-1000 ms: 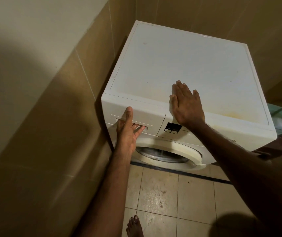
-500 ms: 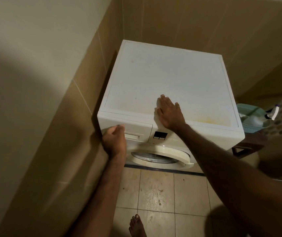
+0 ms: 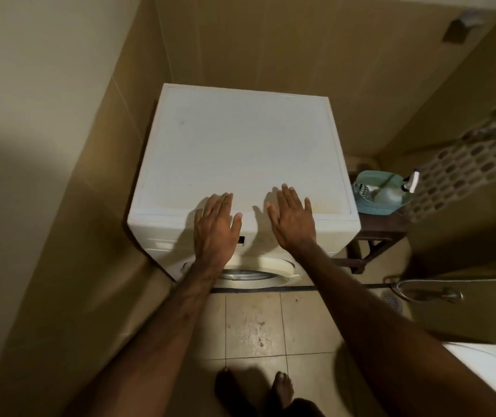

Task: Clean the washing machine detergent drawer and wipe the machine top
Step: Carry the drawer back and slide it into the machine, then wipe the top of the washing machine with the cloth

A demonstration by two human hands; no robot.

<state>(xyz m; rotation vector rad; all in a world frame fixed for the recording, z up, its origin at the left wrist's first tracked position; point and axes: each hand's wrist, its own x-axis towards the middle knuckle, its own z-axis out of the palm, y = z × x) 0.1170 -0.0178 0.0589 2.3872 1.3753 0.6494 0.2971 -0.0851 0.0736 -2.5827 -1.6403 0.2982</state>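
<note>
A white front-loading washing machine (image 3: 240,152) stands in a tiled corner. Its flat top shows faint yellowish stains near the front right. The detergent drawer (image 3: 162,240) sits closed at the upper left of the front panel. My left hand (image 3: 215,228) is flat with straight fingers over the front edge of the top, just right of the drawer. My right hand (image 3: 292,218) is flat as well, beside it on the front edge. Neither hand holds anything. Below the panel, the round door (image 3: 258,269) shows partly.
A teal basin (image 3: 382,191) holding a spray bottle (image 3: 403,188) and a cloth rests on a dark wooden stool (image 3: 373,236) right of the machine. A patterned curtain (image 3: 463,164) hangs at the right. A hose (image 3: 421,291) lies on the floor. My bare feet stand on the tiles.
My left hand left the drawer handle and moved up and right onto the front edge of the top. I stepped back, so the machine appears farther away. The drawer stayed closed.
</note>
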